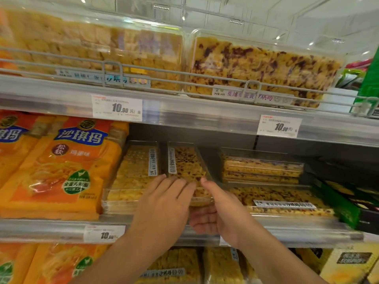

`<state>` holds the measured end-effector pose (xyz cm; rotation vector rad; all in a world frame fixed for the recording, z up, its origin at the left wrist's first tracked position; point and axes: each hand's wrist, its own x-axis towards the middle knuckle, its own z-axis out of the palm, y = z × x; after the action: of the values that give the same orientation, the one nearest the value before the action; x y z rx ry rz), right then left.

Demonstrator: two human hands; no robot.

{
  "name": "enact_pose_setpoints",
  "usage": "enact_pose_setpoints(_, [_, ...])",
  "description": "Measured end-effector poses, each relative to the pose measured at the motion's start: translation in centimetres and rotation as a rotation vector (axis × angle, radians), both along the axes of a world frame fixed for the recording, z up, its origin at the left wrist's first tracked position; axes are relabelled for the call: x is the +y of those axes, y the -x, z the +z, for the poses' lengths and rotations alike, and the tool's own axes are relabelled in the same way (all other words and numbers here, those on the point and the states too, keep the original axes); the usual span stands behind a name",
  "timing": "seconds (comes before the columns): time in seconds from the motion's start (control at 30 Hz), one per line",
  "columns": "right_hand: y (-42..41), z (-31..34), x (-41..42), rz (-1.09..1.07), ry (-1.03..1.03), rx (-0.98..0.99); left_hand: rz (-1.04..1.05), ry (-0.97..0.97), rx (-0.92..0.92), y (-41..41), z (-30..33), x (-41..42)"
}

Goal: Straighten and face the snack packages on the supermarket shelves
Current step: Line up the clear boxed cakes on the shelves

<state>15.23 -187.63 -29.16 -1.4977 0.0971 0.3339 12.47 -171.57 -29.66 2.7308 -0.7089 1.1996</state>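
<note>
On the middle shelf (61, 228), the speckled snack box (188, 167) lies at twelve o'clock from both hands: left hand (164, 203) flat atop it, right hand (213, 210) gripping its front edge.

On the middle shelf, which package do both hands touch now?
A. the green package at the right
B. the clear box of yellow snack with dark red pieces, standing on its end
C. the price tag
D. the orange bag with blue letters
B: the left hand lies flat on the front of the clear box with dark red pieces, and the right hand holds its lower right corner from below.
</note>
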Motion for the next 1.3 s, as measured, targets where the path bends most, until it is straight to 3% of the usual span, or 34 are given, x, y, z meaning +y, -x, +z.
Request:
enact_pose_setpoints(0.3, [0.4, 1.1, -1.3, 0.000, -0.058, 0.022, -0.001, 0.073, 0.029, -0.1, 0.3, -0.1])
enact_pose_setpoints(0.63, [1.4, 5.2, -15.3, -0.013, 0.156, -0.163, 0.066, 0.429, 0.325, -2.8, 2.9, -5.8])
enact_pose_setpoints(0.73, [1.0, 6.8, -21.4, 0.013, 0.202, -0.254, 0.119, 0.642, 0.382, -4.2, 3.1, -8.7])
enact_pose_setpoints(0.9, [-1.5, 8.4, -29.5, 0.044, 0.185, -0.376, 0.100, 0.819, 0.408, -6.3, 3.1, -12.4])
enact_pose_setpoints(1.07, [-5.6, 7.9, -33.8, 0.047, 0.131, -0.436, -0.028, 1.024, 0.590, -6.9, 1.9, -15.2])
enact_pose_setpoints(1.3, [-9.2, 5.5, -34.8, 0.142, 0.192, -0.431, 0.067, 1.008, 0.565, -7.1, 1.5, -16.0])
